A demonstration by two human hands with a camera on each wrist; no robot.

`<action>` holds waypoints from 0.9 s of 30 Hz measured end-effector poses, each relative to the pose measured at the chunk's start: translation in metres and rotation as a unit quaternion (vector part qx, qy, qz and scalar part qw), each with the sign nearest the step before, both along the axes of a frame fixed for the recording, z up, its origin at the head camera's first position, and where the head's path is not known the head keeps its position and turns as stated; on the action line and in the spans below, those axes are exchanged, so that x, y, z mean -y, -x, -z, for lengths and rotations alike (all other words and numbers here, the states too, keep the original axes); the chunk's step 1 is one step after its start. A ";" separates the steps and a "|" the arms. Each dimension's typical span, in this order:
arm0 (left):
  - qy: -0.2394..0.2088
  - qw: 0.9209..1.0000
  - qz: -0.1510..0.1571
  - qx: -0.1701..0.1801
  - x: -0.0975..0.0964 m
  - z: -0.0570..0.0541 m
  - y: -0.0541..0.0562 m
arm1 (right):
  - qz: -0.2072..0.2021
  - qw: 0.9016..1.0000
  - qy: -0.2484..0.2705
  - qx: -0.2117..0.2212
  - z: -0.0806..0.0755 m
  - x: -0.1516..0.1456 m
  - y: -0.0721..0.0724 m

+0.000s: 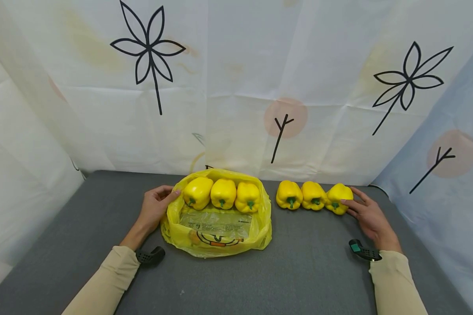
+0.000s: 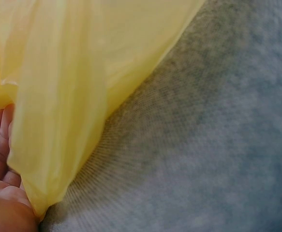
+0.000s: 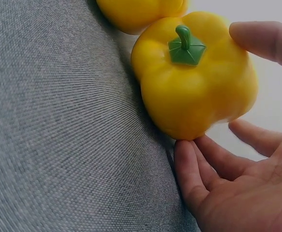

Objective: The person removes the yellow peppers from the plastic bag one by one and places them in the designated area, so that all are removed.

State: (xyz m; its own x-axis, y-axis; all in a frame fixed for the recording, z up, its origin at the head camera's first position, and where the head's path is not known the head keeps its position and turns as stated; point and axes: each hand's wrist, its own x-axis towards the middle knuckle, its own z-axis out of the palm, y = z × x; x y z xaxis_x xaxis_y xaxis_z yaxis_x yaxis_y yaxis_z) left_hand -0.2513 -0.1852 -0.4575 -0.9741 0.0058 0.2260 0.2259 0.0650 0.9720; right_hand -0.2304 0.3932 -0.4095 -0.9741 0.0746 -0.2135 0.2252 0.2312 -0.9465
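A yellow plastic bag (image 1: pixel 216 249) lies wide open on the grey table, with three yellow bell peppers (image 1: pixel 223 192) in a row along its far side. My left hand (image 1: pixel 154 208) holds the bag's left rim, thumb over the edge. In the left wrist view, part of that hand (image 2: pixel 5 179) shows beside the hanging plastic. To the right of the bag stand three more yellow peppers side by side. My right hand (image 1: pixel 372 218) grips the rightmost pepper (image 1: pixel 339 197); in the right wrist view the thumb is on one side of this pepper (image 3: pixel 194 82) and fingertips on another, its green stem facing the camera.
Just right of the bag are the other two peppers, the nearer one (image 1: pixel 289 195) and the middle one (image 1: pixel 314 197), close together. A patterned white curtain (image 1: pixel 236 87) rises behind the table (image 1: pixel 280 271) and along both sides.
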 end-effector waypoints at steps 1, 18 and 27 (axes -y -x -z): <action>0.000 1.000 0.000 0.000 0.000 0.000 0.000 | -0.002 1.000 0.001 -0.001 0.000 0.000 0.000; 0.013 1.000 -0.005 -0.001 0.001 0.000 -0.001 | 0.014 1.000 0.006 -0.004 -0.003 0.008 0.000; 0.011 1.000 -0.005 0.002 0.000 -0.001 -0.002 | 0.000 1.000 0.012 -0.009 -0.003 0.008 -0.001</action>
